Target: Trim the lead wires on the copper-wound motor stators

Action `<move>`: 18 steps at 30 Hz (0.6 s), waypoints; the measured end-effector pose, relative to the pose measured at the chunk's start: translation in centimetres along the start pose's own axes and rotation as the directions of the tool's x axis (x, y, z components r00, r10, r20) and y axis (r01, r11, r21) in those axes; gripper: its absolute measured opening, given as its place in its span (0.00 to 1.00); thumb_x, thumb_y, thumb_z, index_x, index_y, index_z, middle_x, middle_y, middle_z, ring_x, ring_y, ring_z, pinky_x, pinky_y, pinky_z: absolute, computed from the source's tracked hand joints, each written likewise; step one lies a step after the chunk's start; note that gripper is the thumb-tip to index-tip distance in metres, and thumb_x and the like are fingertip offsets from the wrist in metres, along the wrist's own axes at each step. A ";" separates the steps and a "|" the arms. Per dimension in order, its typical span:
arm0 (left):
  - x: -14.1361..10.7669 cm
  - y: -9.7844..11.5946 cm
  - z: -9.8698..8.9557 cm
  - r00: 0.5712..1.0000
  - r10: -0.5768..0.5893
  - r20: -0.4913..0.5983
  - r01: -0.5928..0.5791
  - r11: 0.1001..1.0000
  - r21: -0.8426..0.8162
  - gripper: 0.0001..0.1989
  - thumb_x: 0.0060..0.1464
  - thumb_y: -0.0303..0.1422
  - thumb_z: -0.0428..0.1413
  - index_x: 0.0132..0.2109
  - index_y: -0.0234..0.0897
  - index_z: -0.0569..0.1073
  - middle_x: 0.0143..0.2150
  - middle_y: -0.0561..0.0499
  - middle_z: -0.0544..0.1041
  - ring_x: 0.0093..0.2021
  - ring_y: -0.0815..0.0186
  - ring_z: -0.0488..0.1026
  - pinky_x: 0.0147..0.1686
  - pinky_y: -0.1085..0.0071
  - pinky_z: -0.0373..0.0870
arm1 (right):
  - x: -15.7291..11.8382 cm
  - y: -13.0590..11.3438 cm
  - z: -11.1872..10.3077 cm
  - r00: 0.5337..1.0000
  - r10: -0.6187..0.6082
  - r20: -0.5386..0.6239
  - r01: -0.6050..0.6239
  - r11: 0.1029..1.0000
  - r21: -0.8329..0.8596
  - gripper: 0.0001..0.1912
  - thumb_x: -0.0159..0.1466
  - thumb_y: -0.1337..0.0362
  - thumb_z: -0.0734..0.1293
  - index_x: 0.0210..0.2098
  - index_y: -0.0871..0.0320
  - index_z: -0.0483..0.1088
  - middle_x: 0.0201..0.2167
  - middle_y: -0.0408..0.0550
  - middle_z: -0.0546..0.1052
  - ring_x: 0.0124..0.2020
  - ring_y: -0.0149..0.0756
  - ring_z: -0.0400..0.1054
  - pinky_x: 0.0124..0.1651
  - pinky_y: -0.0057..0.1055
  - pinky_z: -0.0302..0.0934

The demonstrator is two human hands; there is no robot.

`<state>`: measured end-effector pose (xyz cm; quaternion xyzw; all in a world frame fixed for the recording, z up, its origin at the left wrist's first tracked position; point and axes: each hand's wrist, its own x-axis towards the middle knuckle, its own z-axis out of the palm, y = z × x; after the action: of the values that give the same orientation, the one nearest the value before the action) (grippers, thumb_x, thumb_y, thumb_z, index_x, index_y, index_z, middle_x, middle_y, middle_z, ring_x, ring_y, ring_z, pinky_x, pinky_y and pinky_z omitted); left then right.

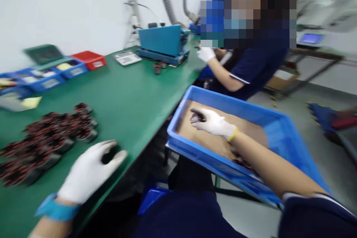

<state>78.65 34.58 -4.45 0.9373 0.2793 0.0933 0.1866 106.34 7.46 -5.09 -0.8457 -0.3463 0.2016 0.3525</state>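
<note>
My left hand (89,171), in a white glove, rests low over the green table (119,96), beside a cluster of dark cylindrical parts with reddish copper-coloured rims (52,137). Its fingers and thumb curl around a dark patch that blur keeps me from naming. Over the blue tray (240,100), my right hand (213,122) wears a white glove with a yellow cuff. The fingers there are bent round something small and dark, too blurred to identify. Brown cardboard (206,143) lines the tray, and some dark reddish parts (244,163) lie partly hidden below my right forearm.
A person in a dark shirt (259,67) works on the right side of the table. Along the wall are blue bins (47,81), a red bin (89,60), a scale (126,58) and a blue machine (160,42). Two dark cylinders (157,68) stand before the machine.
</note>
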 end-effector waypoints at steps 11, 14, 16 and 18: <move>-0.9 2.3 -2.0 0.967 -0.061 0.246 0.066 0.998 -0.013 0.26 0.48 0.55 0.51 0.17 0.38 0.58 0.16 0.56 0.58 0.20 0.72 0.54 0.23 0.68 0.49 | 7.2 -17.6 15.2 0.903 -0.344 0.259 0.402 0.888 -0.223 0.53 0.44 0.47 0.73 0.65 0.49 0.51 0.57 0.53 0.68 0.54 0.55 0.66 0.51 0.46 0.63; -0.8 2.3 -1.7 0.969 -0.045 0.242 0.045 0.999 0.006 0.25 0.46 0.56 0.51 0.18 0.39 0.62 0.17 0.55 0.63 0.20 0.69 0.60 0.23 0.68 0.53 | 7.4 -17.0 15.8 0.868 -0.405 0.288 0.453 0.883 -0.124 0.59 0.43 0.46 0.74 0.68 0.49 0.44 0.60 0.53 0.65 0.55 0.52 0.65 0.51 0.43 0.63; -0.6 2.2 -1.4 0.975 -0.023 0.220 0.020 1.000 0.016 0.25 0.45 0.57 0.51 0.21 0.40 0.66 0.20 0.53 0.69 0.22 0.66 0.65 0.25 0.68 0.58 | 6.7 -14.9 14.2 0.860 -0.405 0.310 0.462 0.877 -0.136 0.56 0.45 0.49 0.74 0.67 0.48 0.45 0.59 0.53 0.65 0.53 0.51 0.66 0.51 0.42 0.64; -0.5 2.2 -1.2 0.981 -0.004 0.195 0.004 1.000 0.000 0.24 0.45 0.58 0.52 0.29 0.40 0.71 0.27 0.50 0.75 0.28 0.63 0.71 0.30 0.67 0.64 | 5.7 -12.0 11.7 0.881 -0.376 0.289 0.430 0.890 -0.152 0.52 0.48 0.52 0.73 0.66 0.49 0.49 0.58 0.53 0.66 0.52 0.48 0.67 0.51 0.42 0.64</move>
<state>78.99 33.01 -2.47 0.9412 0.2616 0.0007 0.2136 98.03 23.12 -4.63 -0.7547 -0.5767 0.1910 0.2478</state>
